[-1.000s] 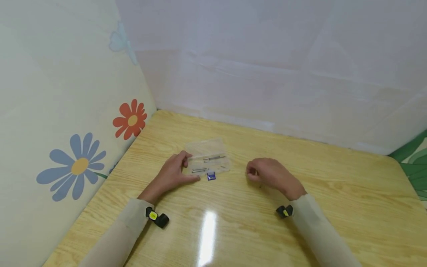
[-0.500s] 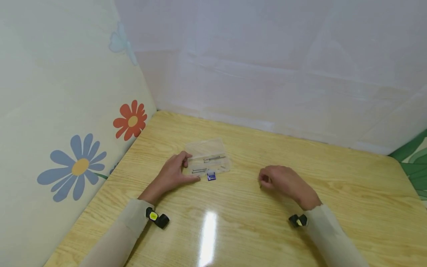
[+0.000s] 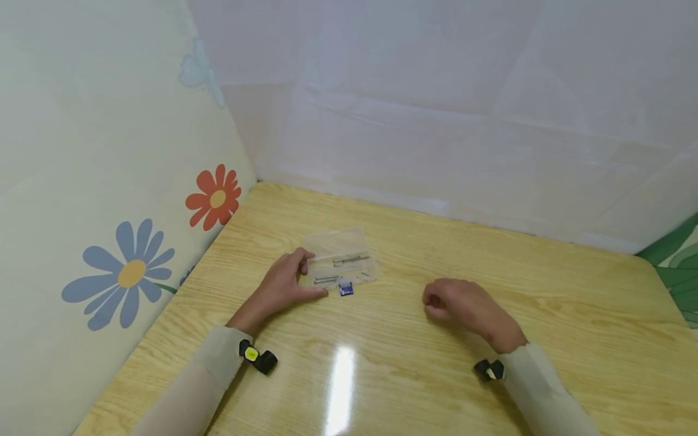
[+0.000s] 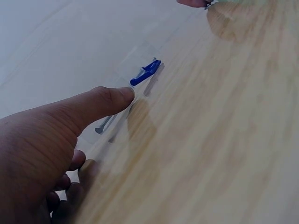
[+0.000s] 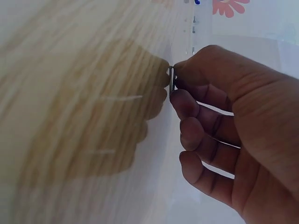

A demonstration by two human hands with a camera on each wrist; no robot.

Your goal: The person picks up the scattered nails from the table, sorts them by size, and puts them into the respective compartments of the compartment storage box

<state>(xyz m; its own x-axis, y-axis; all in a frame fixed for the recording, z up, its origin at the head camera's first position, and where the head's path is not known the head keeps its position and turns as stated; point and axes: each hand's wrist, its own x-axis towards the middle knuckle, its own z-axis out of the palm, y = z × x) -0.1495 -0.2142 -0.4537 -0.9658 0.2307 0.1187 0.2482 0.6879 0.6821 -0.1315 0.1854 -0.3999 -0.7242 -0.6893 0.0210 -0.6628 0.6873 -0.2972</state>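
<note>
My left hand (image 3: pixel 280 281) holds the left side of a clear plastic box (image 3: pixel 337 242), thumb along the front edge and fingers behind. Its lid is raised, and several thin metal nails (image 3: pixel 326 279) lie in the compartments. A blue clasp (image 3: pixel 346 290) with white print sits at the front edge; the left wrist view shows the same clasp (image 4: pixel 147 72) just past my thumb. To the right of the box, my right hand (image 3: pixel 463 306) is low over the table. In the right wrist view its thumb and index finger pinch a small shiny nail (image 5: pixel 172 79), which the head view hides.
The wooden table (image 3: pixel 392 375) has a glossy top with a bright light reflection. A white cloth wall (image 3: pixel 436 121) stands along the back edge, and a flower-printed wall (image 3: pixel 131 272) along the left. Green printed leaves (image 3: pixel 676 272) show at the far right.
My right hand has moved right and toward me, coming down by the table. A small dark piece seen under its fingertips half a second ago is now covered. The left hand stays put.
</note>
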